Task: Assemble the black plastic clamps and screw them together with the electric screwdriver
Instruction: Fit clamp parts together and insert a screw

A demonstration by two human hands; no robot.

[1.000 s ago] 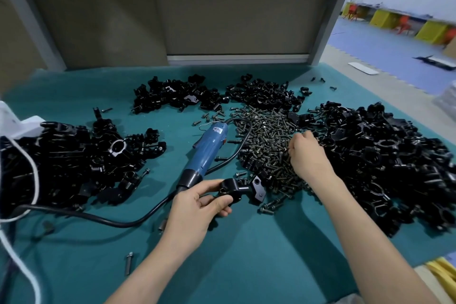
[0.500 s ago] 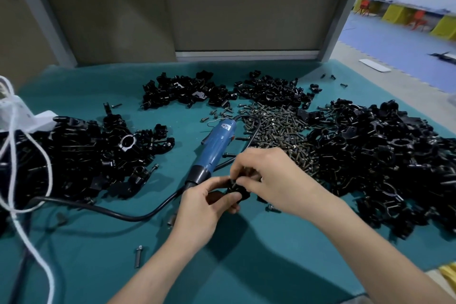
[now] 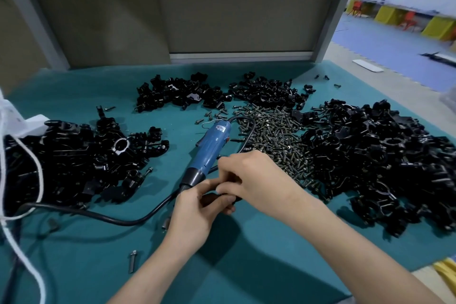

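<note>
My left hand (image 3: 197, 212) grips a black plastic clamp (image 3: 212, 198) just above the green mat, near the middle. My right hand (image 3: 251, 180) covers the clamp from the right, its fingertips pinching at it; whether a screw is between them is hidden. The blue electric screwdriver (image 3: 211, 149) lies on the mat right behind both hands, tip toward me, its black cable (image 3: 123, 221) curving off to the left. A heap of dark screws (image 3: 276, 136) lies behind my right hand.
Piles of black clamp parts lie at the left (image 3: 74, 163), back centre (image 3: 182, 92), back right (image 3: 269, 94) and right (image 3: 385, 155). Loose screws (image 3: 132, 260) lie near the front. A white cord (image 3: 32, 266) hangs at the left edge. A partition wall (image 3: 234, 17) closes the back.
My right hand left the screw heap and came to the clamp in my left hand; in the last half second both hands stayed together on it.
</note>
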